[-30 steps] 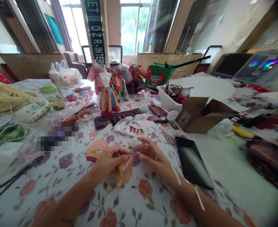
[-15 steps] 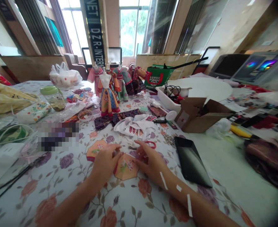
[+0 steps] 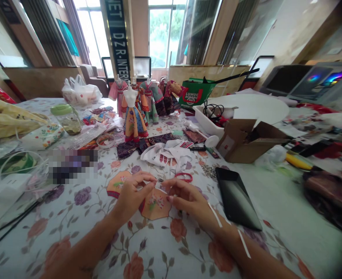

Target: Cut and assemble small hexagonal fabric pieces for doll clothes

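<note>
Orange, flower-decorated fabric piece with a scalloped outline (image 3: pixel 156 211): located on the white, flower-printed tabletop (image 3: pixel 159 240), below and between the fingers of both hands. It is laid decorated face up, probably so that its upper edge can be reached from both sides; its left part is covered by the left hand (image 3: pixel 132 194).

Left fingers: thumb and index tips are drawn nearly together above the upper edge. Whether something thin is pinched there cannot be told. Right hand (image 3: pixel 185 195): the fingers are loosely curled, thumb and index parted, with nothing visibly gripped; the thumb is placed at the piece's right edge, perhaps to steady it.

Narrow white strips, apparently adhesive (image 3: pixel 215 215), are stuck along the right forearm (image 3: pixel 229 237), behind the right fingers; ready access is judged to be the reason.

A matching orange fabric piece with a dark red border (image 3: pixel 115 185) is laid just beyond the left knuckles, partly hidden, presumably kept at hand. A red loop, possibly a scissors handle (image 3: pixel 184 177), is seen just beyond the right fingers. A black, glossy, rectangular slab (image 3: pixel 237 199) is placed farther right, out of the fingers' way.
</note>
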